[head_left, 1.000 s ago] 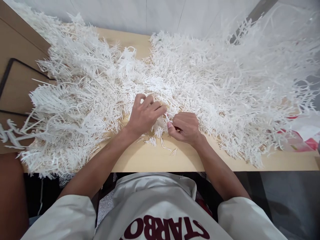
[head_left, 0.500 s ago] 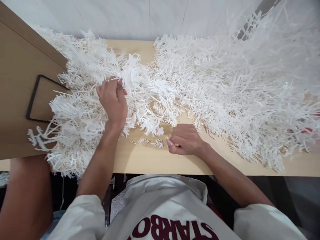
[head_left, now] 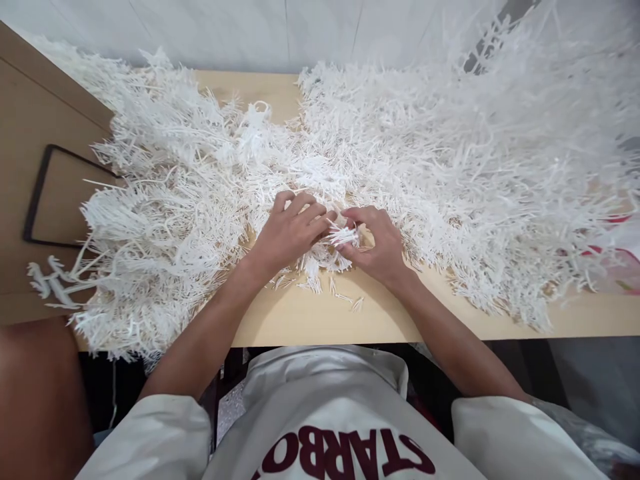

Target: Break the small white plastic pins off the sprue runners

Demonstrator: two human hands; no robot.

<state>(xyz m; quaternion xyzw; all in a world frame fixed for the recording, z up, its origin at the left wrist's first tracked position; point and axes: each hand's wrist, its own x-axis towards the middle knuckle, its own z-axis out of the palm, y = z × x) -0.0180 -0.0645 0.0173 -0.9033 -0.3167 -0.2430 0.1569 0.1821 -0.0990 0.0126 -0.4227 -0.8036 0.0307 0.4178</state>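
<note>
Between my hands is a small tuft of thin white plastic sticks (head_left: 344, 235), splayed toward the left. My right hand (head_left: 377, 243) grips it between thumb and fingers. My left hand (head_left: 295, 230) is bent over the white pieces just left of the tuft, its fingers curled and its index fingertip beside the sticks. What the left fingertips pinch is hidden under the hand. Below both hands lie more white branched plastic pieces (head_left: 314, 270) and a few loose sticks (head_left: 343, 297) on the tan tabletop (head_left: 320, 327).
Large tangled heaps of white branched plastic cover the table on the left (head_left: 165, 233) and right (head_left: 450, 167). A tan board (head_left: 45, 113) with a black metal loop (head_left: 37, 193) stands at the left. Clear plastic with red marks (head_left: 620, 257) lies far right. Another person's limb (head_left: 40, 387) is at lower left.
My left hand has moved right and down from the left heap to meet my right hand. The right hand has risen slightly and turned, and the tuft now shows in it.
</note>
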